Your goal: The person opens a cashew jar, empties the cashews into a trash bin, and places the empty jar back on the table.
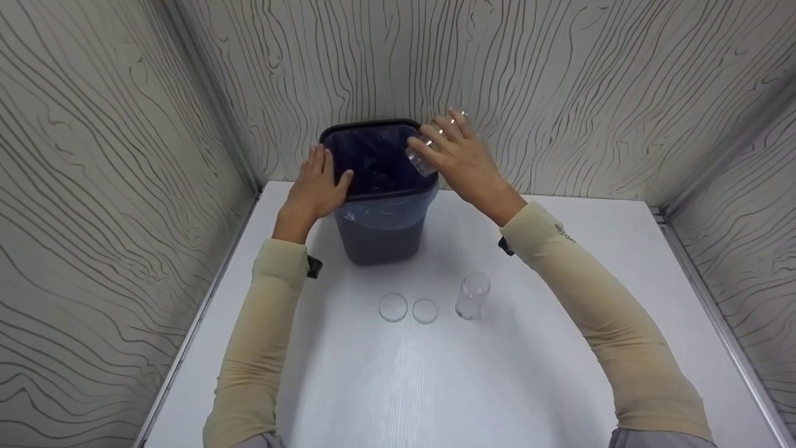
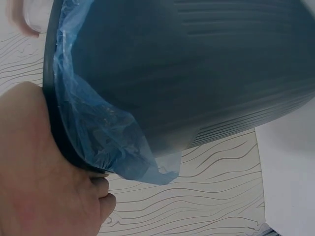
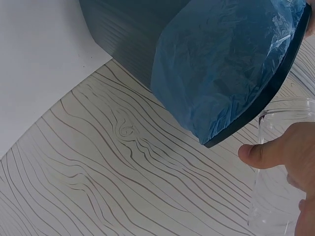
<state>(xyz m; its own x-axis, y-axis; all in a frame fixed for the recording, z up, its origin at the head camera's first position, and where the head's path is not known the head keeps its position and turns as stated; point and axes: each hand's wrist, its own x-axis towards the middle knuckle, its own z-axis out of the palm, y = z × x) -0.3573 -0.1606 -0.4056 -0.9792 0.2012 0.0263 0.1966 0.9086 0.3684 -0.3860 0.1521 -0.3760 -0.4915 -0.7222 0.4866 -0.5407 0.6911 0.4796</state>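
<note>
Right hand point(image 1: 463, 155) grips clear jar point(image 1: 421, 158) — long axis tilted, mouth down-left into bin point(image 1: 379, 186). Left hand point(image 1: 317, 186) — fingers relaxed, resting flat on rim.

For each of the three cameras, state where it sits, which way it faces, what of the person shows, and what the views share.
Head: worn on the head, facing forward and down at the white table; both sleeved arms show, the left hand on the bin, the right hand holding a clear jar.
Left wrist: beside the bin, facing its rim and blue liner; palm shows.
Right wrist: beside the bin, facing its liner; thumb on the jar.
Shared: all three see the bin.
</note>
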